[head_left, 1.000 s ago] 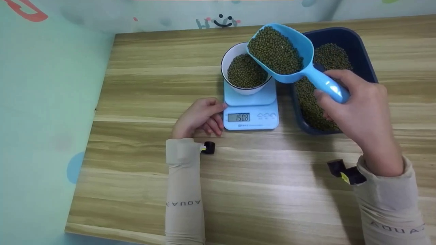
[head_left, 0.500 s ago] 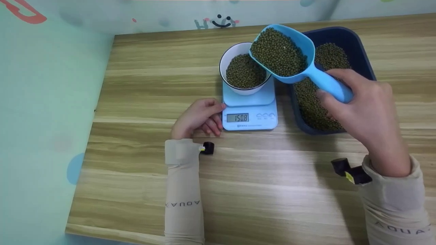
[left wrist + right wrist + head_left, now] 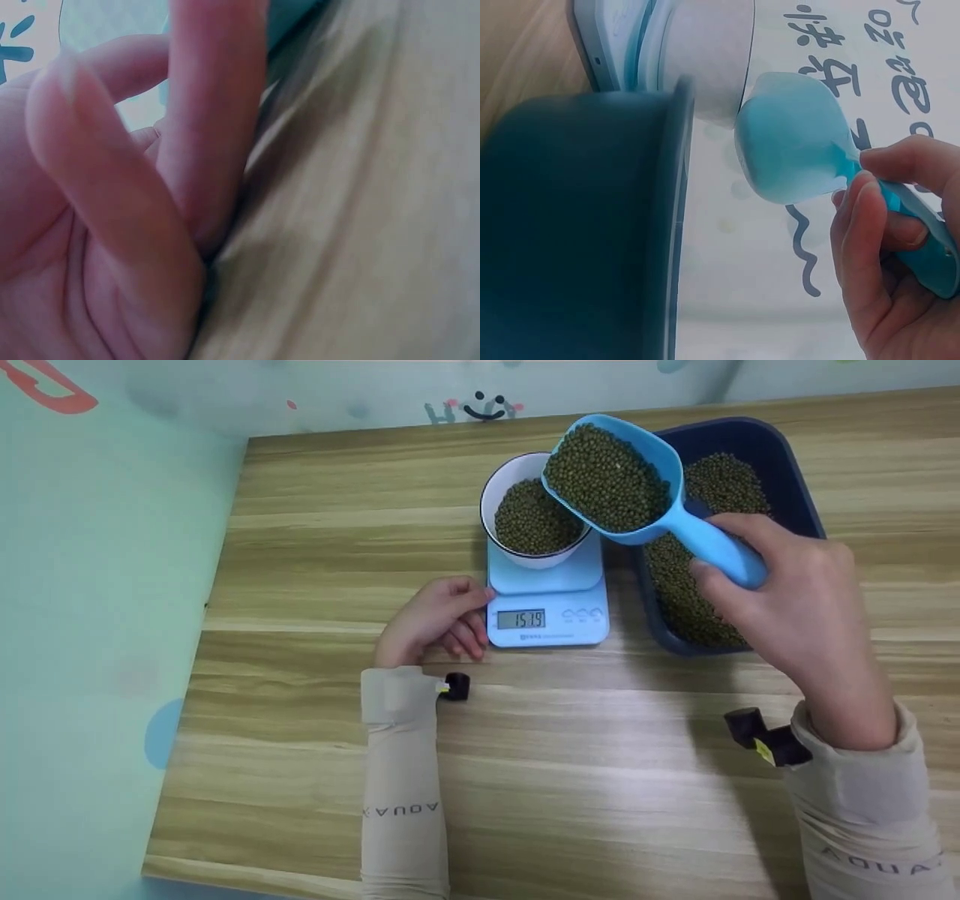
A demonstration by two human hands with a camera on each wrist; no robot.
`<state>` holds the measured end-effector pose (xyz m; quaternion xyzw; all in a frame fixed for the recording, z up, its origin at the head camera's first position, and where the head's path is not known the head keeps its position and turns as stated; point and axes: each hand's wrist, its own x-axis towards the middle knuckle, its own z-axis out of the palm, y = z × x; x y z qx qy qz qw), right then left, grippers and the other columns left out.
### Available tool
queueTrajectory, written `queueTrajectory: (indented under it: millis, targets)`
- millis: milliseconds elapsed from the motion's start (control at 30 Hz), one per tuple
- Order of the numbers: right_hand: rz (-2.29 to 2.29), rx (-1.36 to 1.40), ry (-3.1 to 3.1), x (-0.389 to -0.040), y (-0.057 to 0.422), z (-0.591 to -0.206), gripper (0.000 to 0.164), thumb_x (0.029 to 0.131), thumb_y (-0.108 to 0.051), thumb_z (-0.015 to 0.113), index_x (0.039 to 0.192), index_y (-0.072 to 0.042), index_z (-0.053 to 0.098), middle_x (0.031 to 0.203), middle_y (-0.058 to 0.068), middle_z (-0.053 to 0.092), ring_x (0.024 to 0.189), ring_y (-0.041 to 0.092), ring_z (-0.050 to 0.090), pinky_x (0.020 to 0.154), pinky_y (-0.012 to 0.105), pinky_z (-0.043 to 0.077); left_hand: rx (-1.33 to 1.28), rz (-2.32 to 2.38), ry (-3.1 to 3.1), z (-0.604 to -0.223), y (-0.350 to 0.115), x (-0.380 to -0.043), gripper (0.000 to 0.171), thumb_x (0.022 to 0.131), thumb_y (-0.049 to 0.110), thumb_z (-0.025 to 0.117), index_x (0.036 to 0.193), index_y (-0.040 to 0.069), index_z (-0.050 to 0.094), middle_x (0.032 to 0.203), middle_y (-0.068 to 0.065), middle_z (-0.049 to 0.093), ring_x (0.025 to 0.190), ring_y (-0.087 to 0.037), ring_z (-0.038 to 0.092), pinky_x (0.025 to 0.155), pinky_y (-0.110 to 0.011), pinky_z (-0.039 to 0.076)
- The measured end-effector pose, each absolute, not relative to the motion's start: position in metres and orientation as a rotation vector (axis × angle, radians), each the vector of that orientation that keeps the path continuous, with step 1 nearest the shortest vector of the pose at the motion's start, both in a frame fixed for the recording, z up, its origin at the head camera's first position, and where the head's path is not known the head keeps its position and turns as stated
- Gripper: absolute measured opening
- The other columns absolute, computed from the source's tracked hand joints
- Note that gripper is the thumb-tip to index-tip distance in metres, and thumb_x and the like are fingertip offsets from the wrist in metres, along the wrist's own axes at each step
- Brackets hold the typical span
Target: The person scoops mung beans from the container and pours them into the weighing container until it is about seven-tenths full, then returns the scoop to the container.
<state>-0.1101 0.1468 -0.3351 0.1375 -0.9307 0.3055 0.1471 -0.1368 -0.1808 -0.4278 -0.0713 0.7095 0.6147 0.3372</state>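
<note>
In the head view my right hand (image 3: 795, 592) grips the handle of a blue scoop (image 3: 670, 454) heaped with small green beans (image 3: 611, 484), likely mung beans. The scoop's front lip overlaps the right rim of a white bowl (image 3: 501, 499), partly filled with the same beans. Under the bowl stands a light blue kitchen scale (image 3: 551, 639) with digits on its display. My left hand (image 3: 442, 615) rests beside the scale, thumb tip at its left edge, fingers loosely bent. From the right wrist view, the scoop's underside (image 3: 791, 142) shows next to the bowl (image 3: 709, 56).
A dark blue tub (image 3: 799, 480) holding more beans stands right of the scale, partly beneath the scoop and right hand. The wooden table (image 3: 300, 585) meets a printed wall covering (image 3: 360, 394) at the back and left.
The scoop and right hand shift slightly right, then back left over the bowl's rim. The scale's reading has risen from 150.8. My left hand stays at the scale's edge.
</note>
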Motion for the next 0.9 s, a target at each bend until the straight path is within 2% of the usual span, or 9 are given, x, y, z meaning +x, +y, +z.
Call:
queueTrajectory:
  millis: [200,900]
  targets:
    - [0.886,0.395,-2.664,-0.111,0.147,-0.337,0.03,0.08,-0.024,0.06,0.108,-0.013,0.064,0.082,0.005,0.063,0.054,0.015,0.043,0.051,0.021,0.029,-0.182,1.598,1.863,-0.408,-0.176,-0.13,0.031,0.091,0.03,0.052,0.088,-0.001,0.05,0.069,-0.021,0.06,0.051,-0.025,0.061,0.037,-0.025,0.043]
    - [0.871,0.421,-2.666,-0.11,0.144,-0.336,0.031,0.081,-0.024,0.06,0.109,-0.012,0.063,0.085,0.008,0.064,0.058,0.019,0.048,0.054,0.02,0.03,-0.179,1.593,1.86,-0.406,-0.176,-0.13,0.032,0.091,0.03,0.052,0.092,-0.002,0.051,0.069,-0.019,0.06,0.052,-0.026,0.062,0.038,-0.025,0.044]
